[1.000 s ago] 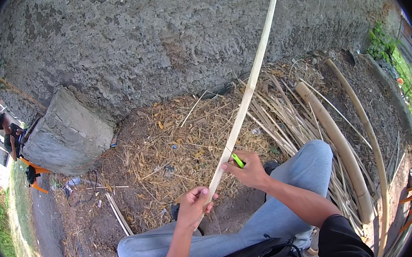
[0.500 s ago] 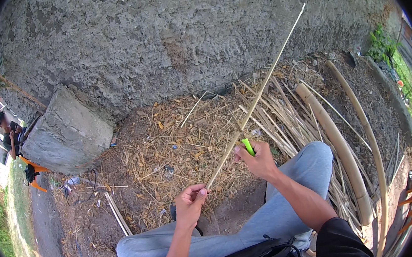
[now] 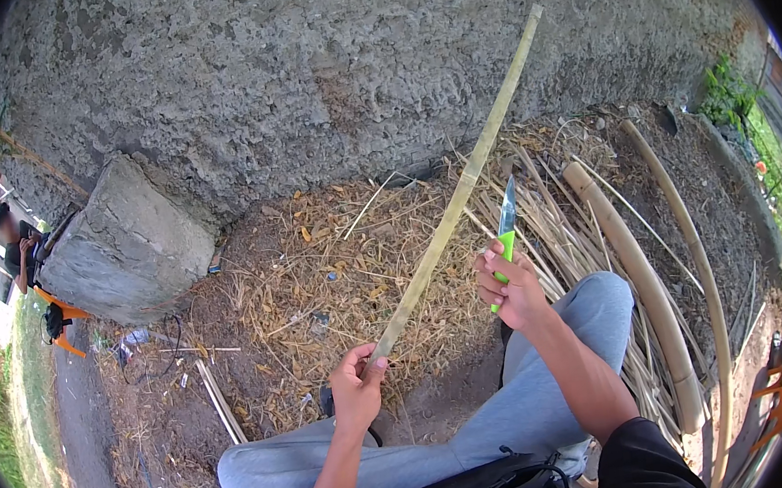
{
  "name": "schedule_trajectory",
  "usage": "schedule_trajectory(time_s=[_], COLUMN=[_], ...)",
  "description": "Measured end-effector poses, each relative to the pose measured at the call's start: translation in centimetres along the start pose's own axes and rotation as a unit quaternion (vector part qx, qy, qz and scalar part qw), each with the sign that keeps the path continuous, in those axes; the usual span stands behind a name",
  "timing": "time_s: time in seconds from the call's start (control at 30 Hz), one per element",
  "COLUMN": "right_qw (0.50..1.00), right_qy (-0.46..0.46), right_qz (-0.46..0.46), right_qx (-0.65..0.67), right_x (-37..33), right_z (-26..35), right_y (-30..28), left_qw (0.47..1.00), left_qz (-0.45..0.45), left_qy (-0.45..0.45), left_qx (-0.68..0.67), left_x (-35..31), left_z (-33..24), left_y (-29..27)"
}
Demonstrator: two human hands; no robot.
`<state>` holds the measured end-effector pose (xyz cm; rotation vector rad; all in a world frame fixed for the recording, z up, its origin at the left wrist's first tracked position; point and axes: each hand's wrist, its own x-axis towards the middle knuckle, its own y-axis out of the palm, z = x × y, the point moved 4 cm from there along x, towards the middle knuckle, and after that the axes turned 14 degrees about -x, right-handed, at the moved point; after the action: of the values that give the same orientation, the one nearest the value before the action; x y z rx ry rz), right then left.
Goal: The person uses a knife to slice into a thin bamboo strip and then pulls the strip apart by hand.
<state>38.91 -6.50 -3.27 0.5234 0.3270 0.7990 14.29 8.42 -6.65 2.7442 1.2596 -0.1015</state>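
Observation:
My left hand point(image 3: 358, 390) pinches the near end of a long flat bamboo strip point(image 3: 454, 206), which slants up and away to the right with its broad face toward me. A knife point(image 3: 507, 244) with a bright green handle is gripped in my right hand point(image 3: 514, 287). Its blade points upward and stands apart from the strip, just right of it. Beneath both hands, the ground is strewn with bamboo shavings point(image 3: 319, 279) and dry leaves.
Many split bamboo strips point(image 3: 550, 229) lie in a heap at right, beside a thick bamboo pole point(image 3: 634, 277) and a thinner curved one point(image 3: 692, 243). A concrete block point(image 3: 132, 245) stands at left against the rough wall point(image 3: 346, 69). Another person point(image 3: 19, 247) sits far left.
The bamboo strip has turned from edge-on to its broad face. My right hand with the knife has moved off the strip to the right, and the blade now points up.

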Motion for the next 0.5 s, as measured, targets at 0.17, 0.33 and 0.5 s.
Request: schedule_trajectory(time_s=[0.17, 0.33, 0.5], right_qw=[0.978, 0.953, 0.949], right_qy=[0.051, 0.029, 0.032], right_qz=[0.149, 0.286, 0.305], right_qx=[0.140, 0.094, 0.071], right_x=[-0.6, -1.2, -1.5], right_z=[-0.7, -0.4, -0.4], right_y=[0.3, 1.0, 1.6], left_qw=[0.999, 0.997, 0.994], left_qz=[-0.005, -0.023, 0.007], left_qy=[-0.022, -0.038, -0.054], left_qx=[-0.049, -0.070, -0.091], left_x=[-0.1, -0.4, -0.5], left_z=[-0.1, -1.0, -0.9], left_y=[-0.2, -0.1, -0.4])
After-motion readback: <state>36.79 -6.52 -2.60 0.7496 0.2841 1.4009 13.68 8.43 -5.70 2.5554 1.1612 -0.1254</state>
